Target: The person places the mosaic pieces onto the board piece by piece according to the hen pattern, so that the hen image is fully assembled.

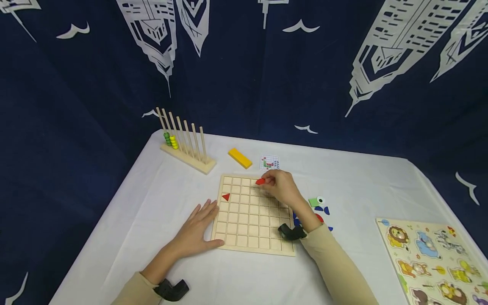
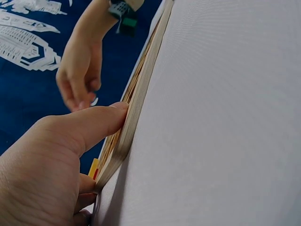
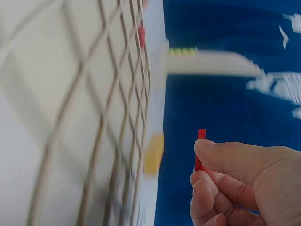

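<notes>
A wooden grid board (image 1: 248, 231) lies on the white table, with a red triangle (image 1: 226, 197) in a cell near its left edge. My left hand (image 1: 196, 231) rests at the board's left side, fingers extended; in the left wrist view its thumb presses on the wooden edge. Above the board's far side, my right hand (image 1: 282, 187) pinches a small flat red piece (image 1: 260, 181) between thumb and fingers. The right wrist view shows this piece (image 3: 200, 155) edge-on, held apart from the grid; its full outline is partly covered by the fingers.
Behind the board are a printed pattern card (image 1: 270, 162), a yellow block (image 1: 240, 158) and a peg stand (image 1: 188, 159) with green and yellow beads. Right of the board lie a green square (image 1: 313, 202), an eye-like disc (image 1: 320, 200) and blue pieces (image 1: 326, 210). An animal puzzle (image 1: 431, 267) occupies the right.
</notes>
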{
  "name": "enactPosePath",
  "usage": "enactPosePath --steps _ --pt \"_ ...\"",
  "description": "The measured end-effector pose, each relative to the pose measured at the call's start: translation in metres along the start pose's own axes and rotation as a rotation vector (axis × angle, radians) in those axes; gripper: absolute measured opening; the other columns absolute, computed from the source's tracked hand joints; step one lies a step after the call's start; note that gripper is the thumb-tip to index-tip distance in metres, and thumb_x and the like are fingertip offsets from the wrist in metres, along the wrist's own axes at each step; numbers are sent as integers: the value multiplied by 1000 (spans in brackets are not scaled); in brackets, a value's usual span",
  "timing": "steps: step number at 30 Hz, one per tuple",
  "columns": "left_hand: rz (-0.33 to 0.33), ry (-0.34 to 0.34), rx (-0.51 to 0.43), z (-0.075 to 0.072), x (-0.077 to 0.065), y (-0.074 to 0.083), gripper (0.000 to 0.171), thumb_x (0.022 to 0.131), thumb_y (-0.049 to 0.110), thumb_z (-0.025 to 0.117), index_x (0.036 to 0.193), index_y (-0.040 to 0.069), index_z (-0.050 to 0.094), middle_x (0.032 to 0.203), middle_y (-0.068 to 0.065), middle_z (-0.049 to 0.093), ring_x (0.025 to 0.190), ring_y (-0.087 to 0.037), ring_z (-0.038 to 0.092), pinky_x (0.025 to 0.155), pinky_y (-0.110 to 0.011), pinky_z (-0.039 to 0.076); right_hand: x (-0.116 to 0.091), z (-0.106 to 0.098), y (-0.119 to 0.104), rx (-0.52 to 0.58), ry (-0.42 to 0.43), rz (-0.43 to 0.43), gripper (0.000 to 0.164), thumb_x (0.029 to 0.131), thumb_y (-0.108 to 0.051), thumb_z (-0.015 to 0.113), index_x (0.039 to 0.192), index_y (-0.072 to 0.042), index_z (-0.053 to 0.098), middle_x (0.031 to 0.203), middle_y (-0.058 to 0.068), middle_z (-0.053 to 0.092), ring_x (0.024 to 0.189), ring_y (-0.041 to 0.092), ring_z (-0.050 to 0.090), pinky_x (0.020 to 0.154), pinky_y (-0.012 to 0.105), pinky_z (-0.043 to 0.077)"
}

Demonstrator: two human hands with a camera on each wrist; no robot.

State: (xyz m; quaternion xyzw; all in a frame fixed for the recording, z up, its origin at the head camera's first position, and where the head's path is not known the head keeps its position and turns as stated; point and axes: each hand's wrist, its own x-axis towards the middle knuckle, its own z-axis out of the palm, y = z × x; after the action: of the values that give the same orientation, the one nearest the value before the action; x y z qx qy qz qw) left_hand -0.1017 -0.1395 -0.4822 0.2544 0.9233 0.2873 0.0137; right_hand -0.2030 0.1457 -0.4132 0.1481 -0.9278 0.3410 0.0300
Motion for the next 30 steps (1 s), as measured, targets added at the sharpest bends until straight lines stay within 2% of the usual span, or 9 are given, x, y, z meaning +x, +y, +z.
enactPosePath --steps 6,11,24,30 --pt "4 -2 13 1 0 0 98 77 53 75 147 -5 38 160 -13 27 151 -30 17 123 -50 13 14 33 -24 11 -77 -47 17 82 -9 77 96 -1 72 78 5 66 67 12 57 63 23 50" --pt "0 -10 9 0 0 1 97 77 53 74 147 -4 38 160 -13 27 151 -30 17 123 -51 13 21 49 -30 -12 -123 -48 15 82 -11 78 94 -3 73 75 2 65 66 10 55 63 22 49" --pt "-8 -11 21 -1 0 1 97 77 52 75 147 -4 38 160 -13 26 151 -29 17 123 -50 12 25 62 -28 -42 -166 -52 13 80 -7 78 91 -4 73 72 1 62 67 11 53 65 23 46" --pt "-7 -8 25 -1 -1 0 98 76 51 76 147 -4 37 161 -13 26 151 -29 16 123 -50 12 25 63 -27 -49 -173 -58 15 81 -5 76 96 -3 74 74 1 63 67 11 53 64 24 46"
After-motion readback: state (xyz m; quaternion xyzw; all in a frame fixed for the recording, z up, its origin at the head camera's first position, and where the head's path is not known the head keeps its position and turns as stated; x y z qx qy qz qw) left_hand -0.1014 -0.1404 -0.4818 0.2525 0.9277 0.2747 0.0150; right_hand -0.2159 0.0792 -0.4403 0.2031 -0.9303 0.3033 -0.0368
